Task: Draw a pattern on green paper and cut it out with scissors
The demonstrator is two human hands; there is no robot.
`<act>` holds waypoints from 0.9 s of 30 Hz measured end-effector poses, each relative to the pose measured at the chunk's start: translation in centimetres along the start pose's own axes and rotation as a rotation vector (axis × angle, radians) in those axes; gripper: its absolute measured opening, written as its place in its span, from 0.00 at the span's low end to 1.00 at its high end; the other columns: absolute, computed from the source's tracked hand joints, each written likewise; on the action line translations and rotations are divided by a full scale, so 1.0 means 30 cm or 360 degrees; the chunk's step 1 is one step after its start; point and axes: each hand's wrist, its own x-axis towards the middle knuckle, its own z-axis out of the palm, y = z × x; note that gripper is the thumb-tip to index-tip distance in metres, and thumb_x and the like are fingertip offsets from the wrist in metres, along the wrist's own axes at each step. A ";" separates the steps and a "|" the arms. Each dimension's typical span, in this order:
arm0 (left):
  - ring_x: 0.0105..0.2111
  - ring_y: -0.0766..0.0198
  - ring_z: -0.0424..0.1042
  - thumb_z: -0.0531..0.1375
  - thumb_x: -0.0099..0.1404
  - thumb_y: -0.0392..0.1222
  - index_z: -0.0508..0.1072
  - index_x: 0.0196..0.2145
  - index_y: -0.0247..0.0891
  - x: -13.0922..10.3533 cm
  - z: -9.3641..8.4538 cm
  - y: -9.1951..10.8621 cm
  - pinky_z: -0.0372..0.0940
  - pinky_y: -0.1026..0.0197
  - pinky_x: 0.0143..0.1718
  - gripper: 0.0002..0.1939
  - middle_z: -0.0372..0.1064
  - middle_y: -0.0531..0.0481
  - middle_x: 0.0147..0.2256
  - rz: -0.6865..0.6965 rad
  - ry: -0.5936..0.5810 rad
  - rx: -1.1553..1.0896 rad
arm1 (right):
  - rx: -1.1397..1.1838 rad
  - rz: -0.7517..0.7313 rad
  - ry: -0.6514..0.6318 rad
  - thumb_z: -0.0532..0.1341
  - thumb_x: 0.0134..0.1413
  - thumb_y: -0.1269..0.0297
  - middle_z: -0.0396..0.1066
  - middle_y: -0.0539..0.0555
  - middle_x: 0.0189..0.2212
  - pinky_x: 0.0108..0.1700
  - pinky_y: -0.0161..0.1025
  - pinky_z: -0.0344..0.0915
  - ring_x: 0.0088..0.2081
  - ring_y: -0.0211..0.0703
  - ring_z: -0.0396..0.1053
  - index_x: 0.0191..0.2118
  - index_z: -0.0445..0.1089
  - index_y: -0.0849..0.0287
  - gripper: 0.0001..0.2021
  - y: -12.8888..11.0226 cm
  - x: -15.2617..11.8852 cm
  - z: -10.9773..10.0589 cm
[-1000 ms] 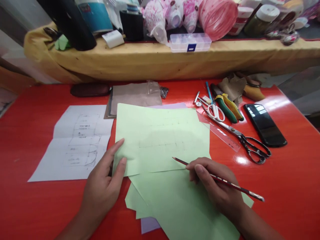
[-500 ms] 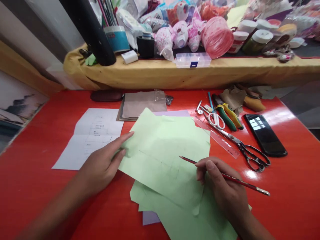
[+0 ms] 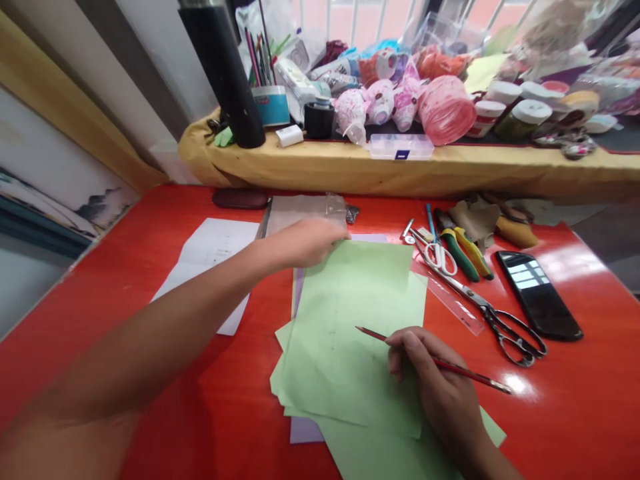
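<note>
My right hand (image 3: 433, 377) is closed round a dark red pencil (image 3: 473, 375), its sharpened tip over the top sheet of green paper (image 3: 355, 313). The heel of this hand rests on the paper. Faint pencil lines show on the sheet. Reaching across to the sheet's far left corner, my left hand (image 3: 313, 241) is slightly blurred, with its fingers closed at the corner. More green sheets (image 3: 360, 440) lie underneath, and a bit of purple paper (image 3: 306, 430) sticks out below them.
A white sheet with drawn lines (image 3: 215, 250) lies left, partly behind my left forearm. To the right are black-handled scissors (image 3: 515, 337), white-handled scissors (image 3: 440, 257), pliers (image 3: 465, 253), a clear ruler (image 3: 457, 307) and a phone (image 3: 540, 293). A crowded ledge (image 3: 320, 167) runs behind.
My left hand has moved from the sheet's left edge to its far corner, and the top green sheet has turned straighter. The pencil stays in my right hand. The view has tilted up.
</note>
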 end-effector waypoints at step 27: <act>0.55 0.52 0.76 0.54 0.76 0.33 0.80 0.57 0.40 0.116 0.199 0.037 0.68 0.50 0.56 0.19 0.80 0.42 0.53 0.0091 0.0393 -0.0293 | -0.0127 -0.0060 -0.0126 0.62 0.76 0.53 0.77 0.51 0.26 0.32 0.37 0.75 0.27 0.43 0.75 0.38 0.82 0.54 0.16 -0.064 0.013 0.031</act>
